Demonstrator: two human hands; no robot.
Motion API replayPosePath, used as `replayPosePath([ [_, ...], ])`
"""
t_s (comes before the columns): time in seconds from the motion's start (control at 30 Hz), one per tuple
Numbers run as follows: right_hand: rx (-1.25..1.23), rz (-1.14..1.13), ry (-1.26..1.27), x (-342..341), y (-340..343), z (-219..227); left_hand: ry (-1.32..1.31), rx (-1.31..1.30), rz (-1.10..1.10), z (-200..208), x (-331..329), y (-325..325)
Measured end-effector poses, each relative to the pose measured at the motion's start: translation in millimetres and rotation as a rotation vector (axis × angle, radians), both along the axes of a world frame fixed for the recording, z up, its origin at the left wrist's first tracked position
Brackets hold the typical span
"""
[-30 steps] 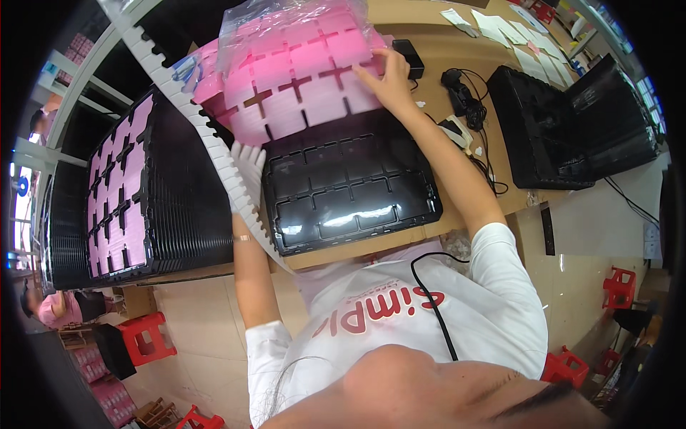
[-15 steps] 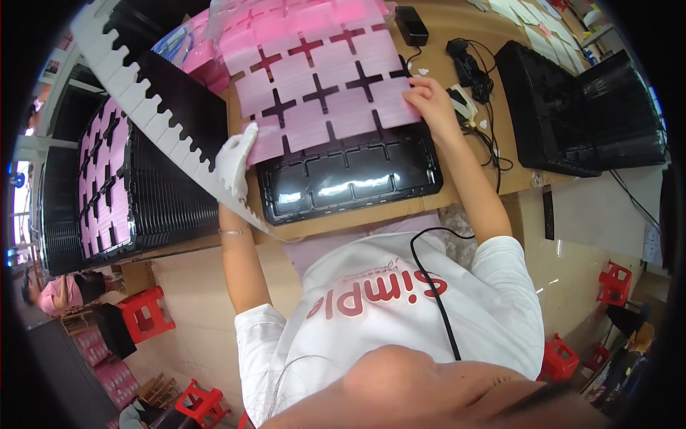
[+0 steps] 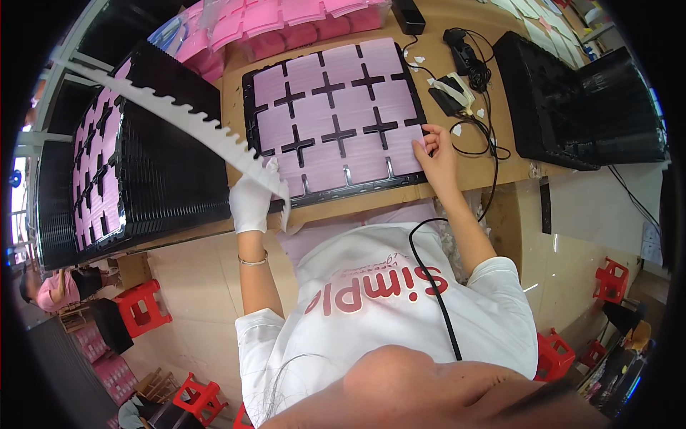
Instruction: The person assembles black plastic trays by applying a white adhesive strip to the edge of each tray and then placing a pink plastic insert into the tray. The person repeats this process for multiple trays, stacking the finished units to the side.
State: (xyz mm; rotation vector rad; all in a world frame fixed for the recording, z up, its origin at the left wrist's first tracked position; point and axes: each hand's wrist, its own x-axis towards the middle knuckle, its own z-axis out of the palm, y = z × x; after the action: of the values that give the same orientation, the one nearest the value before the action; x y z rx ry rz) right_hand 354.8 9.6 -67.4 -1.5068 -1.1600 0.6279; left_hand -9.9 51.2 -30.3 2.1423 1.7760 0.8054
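Over a black tray (image 3: 250, 100), cross-slotted pink sheet (image 3: 314, 116); right grip (image 3: 440, 161) pinches its edge; left grip (image 3: 250, 204) unclear.

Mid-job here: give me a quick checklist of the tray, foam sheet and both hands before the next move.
1. Pink foam sheet laid in black plastic tray: ok, the tray's dark ridges show through its cut-outs.
2. Tray supported: ok, it rests on the brown tabletop.
3. Right hand clear of the sheet: not ok, its fingers are at the right edge.
4. Gloved left hand free of the white toothed strip: cannot tell, the strip crosses its fingers.
5. Coiled black cable apart from the tray: ok, it lies to the right.
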Motion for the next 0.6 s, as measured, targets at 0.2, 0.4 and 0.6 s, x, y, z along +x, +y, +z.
replayPosePath([
  [0.2,-0.099,0.001,-0.161,-3.2,0.2,12.9,-0.212,-0.245,0.191,-5.4,-2.4,-4.3],
  [0.4,-0.066,-0.039,-0.549,-0.3,-0.8,36.3,0.289,0.064,0.334,36.5,19.0,-5.8],
  [0.6,0.106,-0.104,-0.894,1.2,89.5,64.0,0.425,0.412,0.06,34.6,14.4,81.5],
])
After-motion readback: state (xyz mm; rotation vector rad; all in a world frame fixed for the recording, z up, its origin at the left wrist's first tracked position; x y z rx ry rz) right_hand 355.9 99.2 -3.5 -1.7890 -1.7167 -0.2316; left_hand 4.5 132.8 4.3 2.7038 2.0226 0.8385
